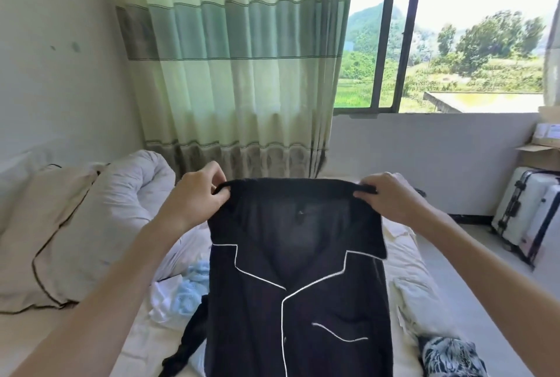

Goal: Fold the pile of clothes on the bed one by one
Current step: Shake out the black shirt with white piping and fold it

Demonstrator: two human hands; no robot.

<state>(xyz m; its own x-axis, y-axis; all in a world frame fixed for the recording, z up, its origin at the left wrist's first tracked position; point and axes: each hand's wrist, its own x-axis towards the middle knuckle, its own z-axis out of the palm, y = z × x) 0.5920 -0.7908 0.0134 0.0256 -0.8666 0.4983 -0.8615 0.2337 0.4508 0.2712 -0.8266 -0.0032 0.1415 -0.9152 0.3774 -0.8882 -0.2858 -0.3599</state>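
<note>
Left hand [198, 192] and right hand [386, 195] each pinch top corner of black pyjama shirt [298, 301], held up over bed [424, 285]. Loose clothes [178, 295] beneath, pillow [51, 240] left.

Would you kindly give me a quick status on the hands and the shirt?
Left hand and right hand each pinch a top corner of the black shirt. Shirt held up over the bed, front facing the camera. Nothing in the way.

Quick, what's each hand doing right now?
Left hand: pinching one top corner of the black pyjama shirt, holding it up.
Right hand: pinching the other top corner of that shirt.
</note>
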